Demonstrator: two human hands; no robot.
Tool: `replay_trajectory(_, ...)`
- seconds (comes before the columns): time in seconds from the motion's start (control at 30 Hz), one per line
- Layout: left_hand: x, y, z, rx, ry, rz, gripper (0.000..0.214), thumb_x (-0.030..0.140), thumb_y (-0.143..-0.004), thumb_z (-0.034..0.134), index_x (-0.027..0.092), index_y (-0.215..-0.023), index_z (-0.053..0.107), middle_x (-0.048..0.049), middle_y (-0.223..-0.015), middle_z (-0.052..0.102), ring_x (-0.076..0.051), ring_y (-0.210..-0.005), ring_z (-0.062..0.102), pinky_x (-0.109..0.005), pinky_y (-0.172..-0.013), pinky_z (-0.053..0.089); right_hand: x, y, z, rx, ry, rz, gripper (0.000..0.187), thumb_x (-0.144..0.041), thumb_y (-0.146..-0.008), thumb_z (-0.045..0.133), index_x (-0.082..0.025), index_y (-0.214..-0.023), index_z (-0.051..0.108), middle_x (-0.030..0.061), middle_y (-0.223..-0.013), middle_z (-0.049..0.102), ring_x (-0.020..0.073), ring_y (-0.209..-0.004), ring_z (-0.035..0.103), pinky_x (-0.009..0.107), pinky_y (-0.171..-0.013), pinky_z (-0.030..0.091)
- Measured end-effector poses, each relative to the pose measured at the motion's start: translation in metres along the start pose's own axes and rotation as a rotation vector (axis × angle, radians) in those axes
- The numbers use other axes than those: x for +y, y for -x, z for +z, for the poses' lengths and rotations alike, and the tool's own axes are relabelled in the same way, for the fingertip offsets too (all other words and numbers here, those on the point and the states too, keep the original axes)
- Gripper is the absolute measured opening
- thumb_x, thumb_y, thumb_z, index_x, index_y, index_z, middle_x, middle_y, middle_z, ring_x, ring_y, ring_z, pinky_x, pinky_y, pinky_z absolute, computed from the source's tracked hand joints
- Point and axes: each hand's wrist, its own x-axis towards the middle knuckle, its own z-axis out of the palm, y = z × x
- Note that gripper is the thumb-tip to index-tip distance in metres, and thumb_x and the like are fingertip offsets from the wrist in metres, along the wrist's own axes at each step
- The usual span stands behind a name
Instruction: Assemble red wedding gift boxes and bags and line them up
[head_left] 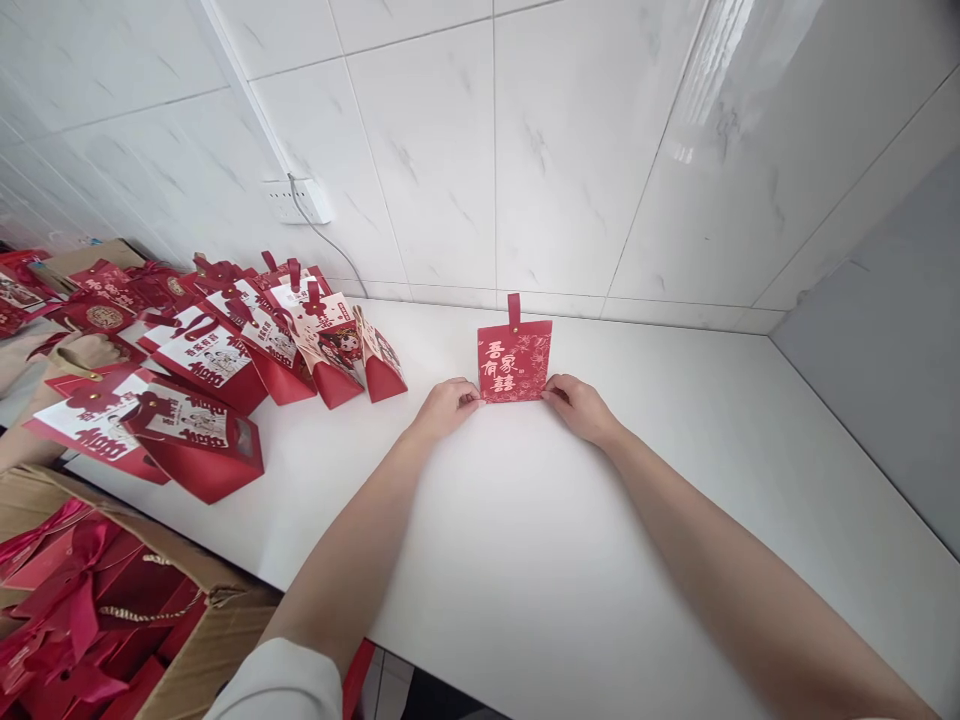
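A red gift box [531, 360] with gold Chinese characters, a floral print and a ribbon loop on top stands upright on the white table, near the wall. My left hand [448, 405] pinches its lower left corner between thumb and fingers. At the lower right corner, my right hand [579, 405] grips the box the same way. Its back and inside are hidden from me.
Several red and white gift boxes [382, 360] crowd the left of the white table [525, 560]. A cardboard carton [217, 640] with red ribboned boxes sits at lower left. Another person's hand [94, 352] shows at far left. A cable [330, 235] hangs from a wall socket.
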Motion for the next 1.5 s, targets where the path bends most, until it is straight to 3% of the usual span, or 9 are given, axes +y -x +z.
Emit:
replay_trajectory(0.17,0.007,0.006,-0.014,-0.013,-0.014,-0.125,0.023,0.041,-0.078,0.064,0.021,-0.089,0.061,-0.0003,-0.082,0.063,-0.014,-0.070,0.057,-0.027,-0.067,0.045,-0.002,0.002,-0.005,-0.009,-0.113,0.058,0.024,-0.047,-0.084,0.057,-0.024,-0.082,0.062,0.0028,-0.087,0.064,0.0187,-0.071,0.053,0.033,-0.067,0.044)
replay_trajectory(0.27,0.020,0.010,-0.017,0.017,-0.139,-0.083,0.025,0.047,-0.087,0.053,0.023,-0.096,0.054,0.0000,-0.089,0.061,-0.014,-0.067,0.053,-0.028,-0.065,0.041,-0.007,0.003,-0.005,0.014,-0.109,0.086,0.028,-0.051,-0.090,0.048,-0.025,-0.087,0.056,0.0012,-0.084,0.063,0.0189,-0.073,0.054,0.033,-0.068,0.043)
replay_trajectory(0.47,0.027,0.007,-0.009,-0.040,-0.053,0.004,0.024,0.036,-0.097,0.035,0.021,-0.083,0.049,-0.0007,-0.080,0.057,-0.015,-0.068,0.056,-0.028,-0.067,0.041,-0.014,0.005,-0.006,-0.031,0.023,-0.020,0.029,-0.042,-0.097,0.033,-0.024,-0.079,0.045,0.0014,-0.078,0.059,0.0191,-0.072,0.054,0.033,-0.070,0.042)
replay_trajectory(0.6,0.020,0.004,-0.013,-0.095,-0.058,0.009,0.028,0.038,-0.096,0.039,0.020,-0.080,0.052,-0.0005,-0.078,0.058,-0.014,-0.068,0.054,-0.027,-0.066,0.040,-0.014,0.006,-0.011,-0.072,0.085,-0.023,0.030,-0.041,-0.098,0.032,-0.024,-0.079,0.047,0.0007,-0.074,0.059,0.0187,-0.067,0.054,0.031,-0.065,0.042)
replay_trajectory(0.83,0.014,0.004,-0.017,-0.182,-0.107,0.006,0.031,0.039,-0.092,0.046,0.018,-0.069,0.051,-0.0006,-0.072,0.054,-0.014,-0.063,0.048,-0.027,-0.060,0.036,-0.019,0.008,-0.016,-0.225,0.291,-0.172,0.035,-0.039,-0.100,0.027,-0.024,-0.090,0.058,0.0050,-0.093,0.063,0.0207,-0.081,0.060,0.034,-0.071,0.045)
replay_trajectory(1.1,0.018,0.003,-0.021,-0.240,-0.139,0.115,0.033,0.036,-0.092,0.045,0.017,-0.069,0.058,-0.0029,-0.073,0.059,-0.015,-0.067,0.052,-0.027,-0.064,0.039,-0.018,0.007,-0.024,-0.309,0.048,-0.233,0.038,-0.043,-0.101,0.030,-0.028,-0.103,0.065,0.0058,-0.108,0.064,0.0229,-0.099,0.062,0.037,-0.088,0.048)
replay_trajectory(1.2,0.018,0.004,-0.022,-0.241,-0.108,0.084,0.029,0.038,-0.088,0.053,0.017,-0.069,0.061,-0.0019,-0.074,0.059,-0.013,-0.063,0.050,-0.026,-0.061,0.038,-0.010,0.005,-0.027,-0.288,0.013,-0.187,0.034,-0.044,-0.098,0.037,-0.025,-0.093,0.066,0.0062,-0.102,0.064,0.0218,-0.089,0.061,0.036,-0.082,0.048)
replay_trajectory(1.33,0.015,0.007,-0.018,-0.195,-0.005,-0.007,0.022,0.040,-0.079,0.064,0.018,-0.078,0.062,-0.0006,-0.079,0.059,-0.012,-0.065,0.052,-0.024,-0.060,0.042,0.004,0.003,-0.022,-0.151,-0.121,-0.052,0.024,-0.046,-0.087,0.058,-0.022,-0.083,0.059,0.0030,-0.084,0.062,0.0172,-0.071,0.055,0.031,-0.066,0.046)
replay_trajectory(1.5,0.016,0.008,-0.016,-0.148,-0.059,0.002,0.018,0.036,-0.083,0.060,0.018,-0.083,0.066,-0.0017,-0.083,0.064,-0.014,-0.071,0.058,-0.025,-0.067,0.046,0.006,0.005,-0.016,-0.131,-0.222,0.024,0.019,-0.039,-0.083,0.060,-0.021,-0.087,0.064,0.0028,-0.088,0.066,0.0160,-0.073,0.055,0.030,-0.068,0.045)
